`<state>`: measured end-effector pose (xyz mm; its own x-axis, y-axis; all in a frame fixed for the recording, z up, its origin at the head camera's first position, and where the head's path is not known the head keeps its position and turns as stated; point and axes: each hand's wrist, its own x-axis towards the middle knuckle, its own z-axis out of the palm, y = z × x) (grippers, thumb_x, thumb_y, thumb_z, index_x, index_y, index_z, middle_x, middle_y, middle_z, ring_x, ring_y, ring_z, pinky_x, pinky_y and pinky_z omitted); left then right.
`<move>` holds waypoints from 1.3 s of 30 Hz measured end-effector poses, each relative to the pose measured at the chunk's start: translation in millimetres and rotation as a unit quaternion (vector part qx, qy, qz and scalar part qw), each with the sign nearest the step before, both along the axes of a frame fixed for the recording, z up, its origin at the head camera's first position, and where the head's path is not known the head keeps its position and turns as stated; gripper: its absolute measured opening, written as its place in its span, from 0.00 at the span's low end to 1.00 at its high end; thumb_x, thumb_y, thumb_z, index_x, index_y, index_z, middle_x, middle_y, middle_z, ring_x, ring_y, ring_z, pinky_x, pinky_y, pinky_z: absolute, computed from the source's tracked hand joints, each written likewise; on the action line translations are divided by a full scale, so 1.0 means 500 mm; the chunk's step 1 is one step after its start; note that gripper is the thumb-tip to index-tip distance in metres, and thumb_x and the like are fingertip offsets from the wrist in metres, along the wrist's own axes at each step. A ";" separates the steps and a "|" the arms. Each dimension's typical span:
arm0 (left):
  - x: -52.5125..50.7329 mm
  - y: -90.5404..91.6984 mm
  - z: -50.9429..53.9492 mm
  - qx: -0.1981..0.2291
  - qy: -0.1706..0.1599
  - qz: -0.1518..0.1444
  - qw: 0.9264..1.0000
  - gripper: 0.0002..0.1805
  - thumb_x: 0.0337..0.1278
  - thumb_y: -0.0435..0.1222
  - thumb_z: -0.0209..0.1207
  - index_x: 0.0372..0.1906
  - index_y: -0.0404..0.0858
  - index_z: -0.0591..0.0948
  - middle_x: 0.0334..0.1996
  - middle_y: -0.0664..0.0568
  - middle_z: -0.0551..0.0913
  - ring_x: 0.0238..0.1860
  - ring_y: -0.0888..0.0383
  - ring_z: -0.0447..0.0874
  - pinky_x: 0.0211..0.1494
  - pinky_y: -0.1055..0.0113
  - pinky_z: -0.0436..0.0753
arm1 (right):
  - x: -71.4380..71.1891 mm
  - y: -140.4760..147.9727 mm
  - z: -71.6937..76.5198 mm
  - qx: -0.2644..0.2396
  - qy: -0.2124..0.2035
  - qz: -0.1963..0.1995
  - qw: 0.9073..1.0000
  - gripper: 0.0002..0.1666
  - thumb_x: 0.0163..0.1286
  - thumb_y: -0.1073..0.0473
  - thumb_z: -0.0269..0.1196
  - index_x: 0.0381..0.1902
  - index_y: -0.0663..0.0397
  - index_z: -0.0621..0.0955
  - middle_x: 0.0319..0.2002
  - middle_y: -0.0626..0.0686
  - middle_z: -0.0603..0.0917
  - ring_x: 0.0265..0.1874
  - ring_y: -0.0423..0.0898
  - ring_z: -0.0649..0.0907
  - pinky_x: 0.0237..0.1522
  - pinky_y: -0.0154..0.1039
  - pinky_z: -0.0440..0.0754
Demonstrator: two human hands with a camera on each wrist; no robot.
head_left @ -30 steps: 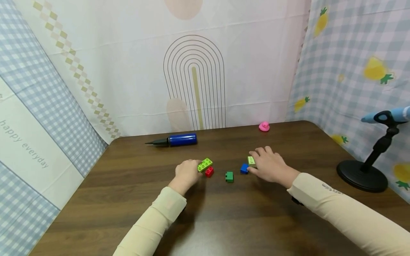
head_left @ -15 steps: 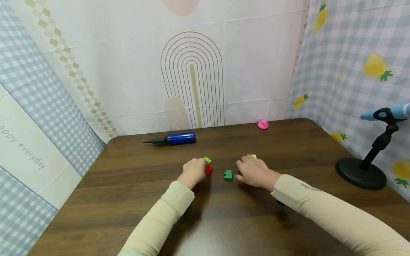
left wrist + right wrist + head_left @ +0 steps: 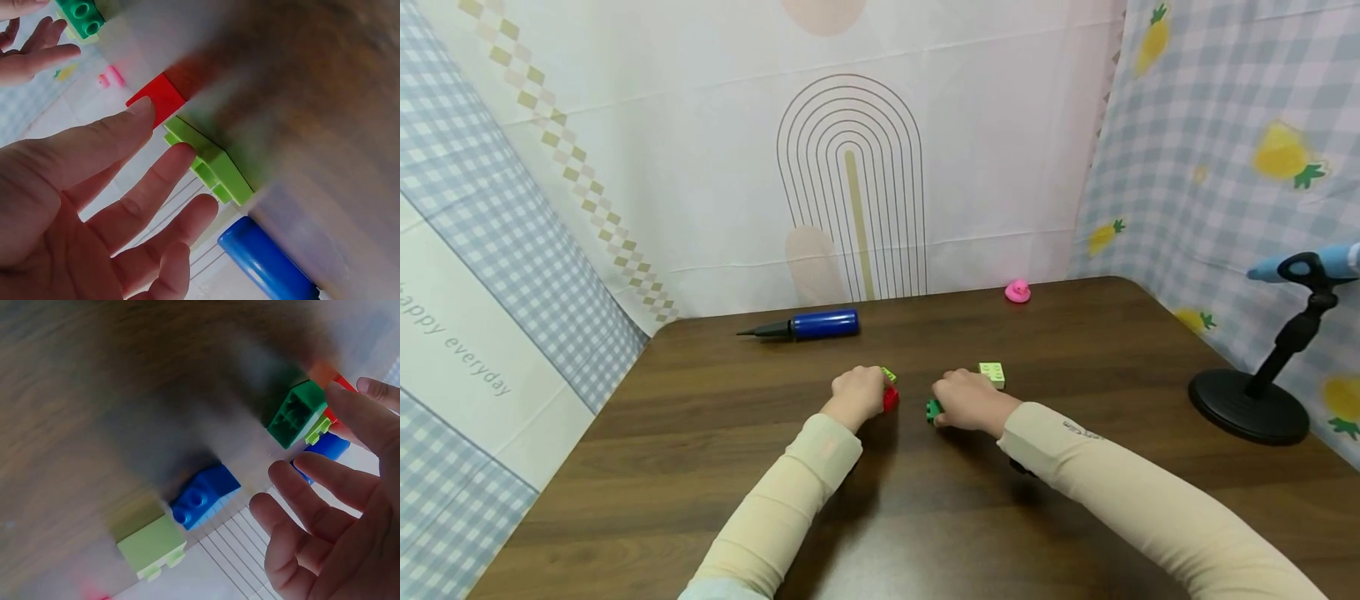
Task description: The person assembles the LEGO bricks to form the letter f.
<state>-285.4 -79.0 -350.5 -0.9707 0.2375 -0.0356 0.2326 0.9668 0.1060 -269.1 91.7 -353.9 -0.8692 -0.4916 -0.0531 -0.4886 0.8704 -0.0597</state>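
Pump [image 3: 824, 324], duck [image 3: 1017, 291] behind; hands [image 3: 859, 395] [image 3: 967, 400] loose-fingered at red brick [image 3: 164, 100], green brick [image 3: 299, 411]; blue brick [image 3: 215, 484] nearby.

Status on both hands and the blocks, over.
Left hand at red block; lime block close beside it. Right hand at green block. Blue block hidden by right hand in head view.

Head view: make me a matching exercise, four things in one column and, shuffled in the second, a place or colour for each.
Column one:
1. Duck
2. Green brick
3. Pump
4. Red brick

Column two:
A. At the left hand
B. Blue and black
C. Pink
D. At the right hand

Right pairs: 1-C, 2-D, 3-B, 4-A.
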 end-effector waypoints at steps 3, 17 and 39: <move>-0.002 0.002 -0.001 -0.008 0.000 0.003 1.000 0.18 0.35 0.32 0.63 0.36 0.56 0.83 0.34 0.51 0.80 0.34 0.52 0.77 0.22 0.58 0.71 | -0.004 -0.006 -0.008 0.004 0.000 -0.006 1.000 0.14 0.51 0.50 0.65 0.20 0.50 0.73 0.23 0.49 0.70 0.23 0.46 0.70 0.18 0.41 0.67; -0.002 0.032 0.001 -0.030 -0.014 0.005 0.999 0.14 0.24 0.41 0.72 0.25 0.48 0.80 0.25 0.52 0.78 0.28 0.53 0.76 0.22 0.59 0.72 | -0.017 0.004 -0.007 -0.032 -0.023 -0.011 0.999 0.13 0.47 0.53 0.65 0.22 0.52 0.73 0.21 0.47 0.70 0.21 0.43 0.70 0.19 0.38 0.67; 0.001 0.052 -0.003 -0.026 -0.028 -0.014 0.999 0.12 0.24 0.43 0.71 0.21 0.49 0.79 0.21 0.55 0.74 0.25 0.58 0.72 0.21 0.61 0.70 | -0.013 -0.002 -0.005 -0.183 -0.067 -0.020 0.981 0.18 0.48 0.53 0.64 0.37 0.50 0.74 0.32 0.48 0.78 0.23 0.40 0.73 0.26 0.36 0.71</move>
